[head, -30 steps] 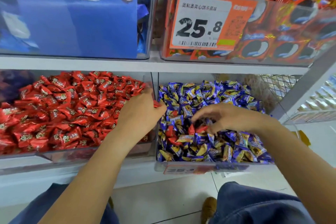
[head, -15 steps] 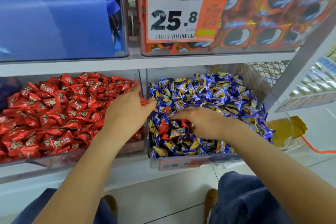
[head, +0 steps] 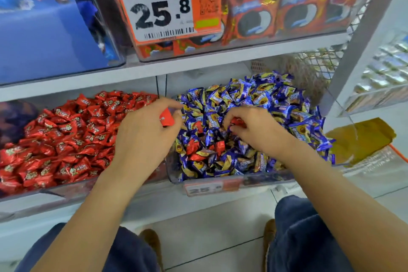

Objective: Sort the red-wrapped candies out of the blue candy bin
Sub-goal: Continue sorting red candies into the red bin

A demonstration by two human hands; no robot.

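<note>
We pinch one red candy (head: pixel 166 118) in our left hand (head: pixel 145 137); our right hand (head: pixel 254 130) grasps another (head: pixel 237 122). Several red strays (head: pixel 194 147) remain at seven o'clock in the blue candy bin (head: pixel 220 180).

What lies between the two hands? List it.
In the head view, blue candies in the blue bin fill the stretch between the left hand and right hand; red candies lie just below.

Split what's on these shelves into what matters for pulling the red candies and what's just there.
Job:
left hand, holding a red candy
right hand, pinching another red candy
stray reds
blue bin
red bin

Just there:
price tag
cookie packs
blue box
yellow bag
</note>
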